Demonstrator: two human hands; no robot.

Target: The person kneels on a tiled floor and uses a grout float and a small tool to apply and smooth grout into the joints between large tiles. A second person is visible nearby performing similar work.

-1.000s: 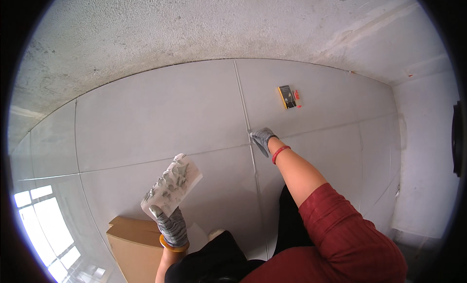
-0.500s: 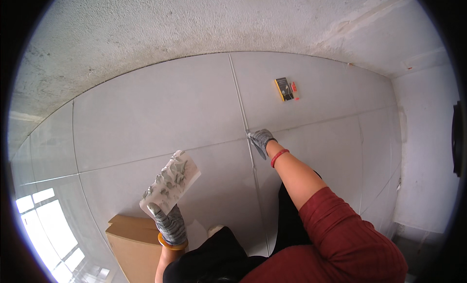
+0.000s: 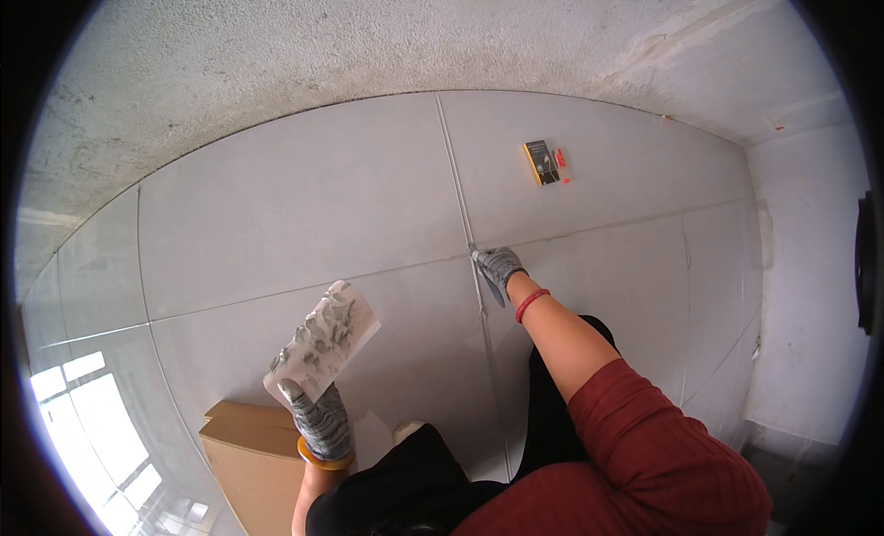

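My left hand (image 3: 319, 425), in a grey knit glove, grips the lower end of a flat pale board (image 3: 354, 329). Thick dabs of grey paste (image 3: 327, 329) cover the board's upper face, and my thumb lies over its edge. Farther right, my right hand (image 3: 498, 265), gloved the same way, is closed and low at the floor, where two tile joints cross. What its fingers hold is hidden from me. A line of grey paste (image 3: 453, 172) runs along the joint beyond that hand, and the joint continues toward me below it.
Large grey tiles (image 3: 295, 204) cover the floor up to a rough wall (image 3: 304, 48). A small black and yellow box (image 3: 541, 163) with a red-marked clear item (image 3: 561, 166) lies at far right. A cardboard box (image 3: 244, 462) stands beside my left forearm; a white wall (image 3: 810, 287) rises at right.
The whole view has shifted slightly. My right hand stays at the crossing of the joints with little visible movement, and my left hand still holds the board at almost the same angle.
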